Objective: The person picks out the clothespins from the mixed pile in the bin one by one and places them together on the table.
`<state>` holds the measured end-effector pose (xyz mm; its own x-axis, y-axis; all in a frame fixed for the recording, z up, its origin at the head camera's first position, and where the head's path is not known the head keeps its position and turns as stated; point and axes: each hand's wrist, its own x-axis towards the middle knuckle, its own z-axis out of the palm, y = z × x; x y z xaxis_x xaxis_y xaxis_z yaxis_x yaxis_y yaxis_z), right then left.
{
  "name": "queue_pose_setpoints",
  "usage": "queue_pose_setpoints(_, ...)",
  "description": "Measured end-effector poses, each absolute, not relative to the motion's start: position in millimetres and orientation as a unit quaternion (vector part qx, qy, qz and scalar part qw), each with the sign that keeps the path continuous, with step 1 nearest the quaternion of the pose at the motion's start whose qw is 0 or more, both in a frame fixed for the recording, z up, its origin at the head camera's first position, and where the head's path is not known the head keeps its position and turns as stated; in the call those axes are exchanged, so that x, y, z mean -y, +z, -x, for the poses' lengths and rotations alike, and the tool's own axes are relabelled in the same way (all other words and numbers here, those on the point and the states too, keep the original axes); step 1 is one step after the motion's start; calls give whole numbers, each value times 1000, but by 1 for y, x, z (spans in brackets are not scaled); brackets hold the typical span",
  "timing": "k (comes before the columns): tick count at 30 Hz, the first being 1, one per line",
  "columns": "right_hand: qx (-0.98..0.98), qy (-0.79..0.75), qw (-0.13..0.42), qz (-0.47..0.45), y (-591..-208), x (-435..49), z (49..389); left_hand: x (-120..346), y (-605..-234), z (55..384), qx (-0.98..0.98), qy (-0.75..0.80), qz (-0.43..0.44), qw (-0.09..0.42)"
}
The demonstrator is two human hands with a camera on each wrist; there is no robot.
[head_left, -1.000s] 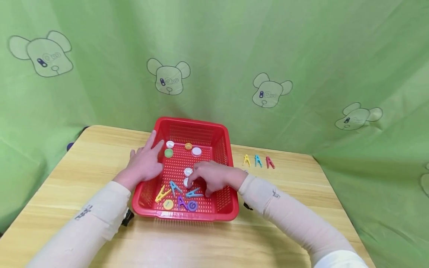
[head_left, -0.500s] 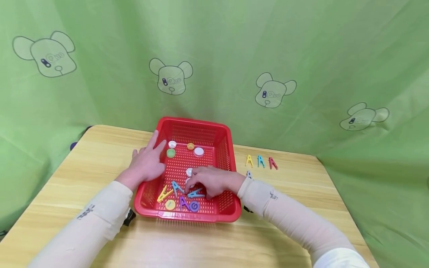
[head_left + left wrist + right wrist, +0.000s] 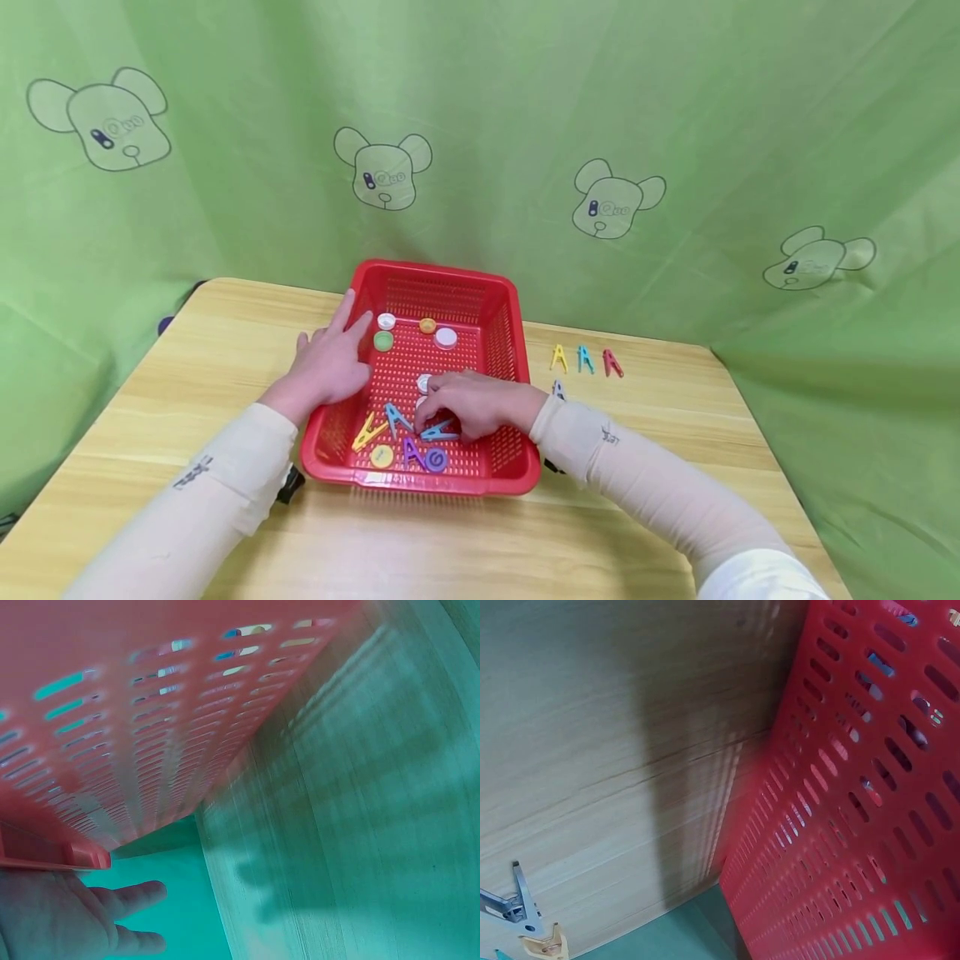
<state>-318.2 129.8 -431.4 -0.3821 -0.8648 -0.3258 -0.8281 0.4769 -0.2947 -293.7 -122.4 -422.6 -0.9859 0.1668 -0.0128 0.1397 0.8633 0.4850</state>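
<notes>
In the head view my left hand (image 3: 327,362) lies over the left rim of a red plastic basket (image 3: 420,487), fingers stretched out. My right hand (image 3: 476,404) reaches down inside the basket over a white bottle cap (image 3: 421,403), mostly hidden by the fingers. The fingers are bent downward; I cannot tell whether they pinch the cap. Another white cap (image 3: 423,383) sits just beyond the fingertips. A blue clothespin (image 3: 438,432) lies between thumb and forefinger, beside another blue clothespin (image 3: 397,418), a yellow clothespin (image 3: 367,433) and a purple clothespin (image 3: 412,454).
Yellow (image 3: 382,457) and purple (image 3: 436,460) caps lie at the basket's near end. White (image 3: 386,322), green (image 3: 383,341), orange (image 3: 427,326) and pinkish-white (image 3: 446,337) caps sit at its far end. Several clothespins, including a red one (image 3: 612,363), lie on the table to the right.
My right hand has shifted slightly toward the near left, covering more of the white cap. My left hand stays on the rim. The whole view has shifted slightly.
</notes>
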Motion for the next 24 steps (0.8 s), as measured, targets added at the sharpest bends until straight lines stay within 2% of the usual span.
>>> queue_pose_setpoints(24,-825,-65,244,505,-432,-129,318,122,-422,293,-964,252,-78,28)
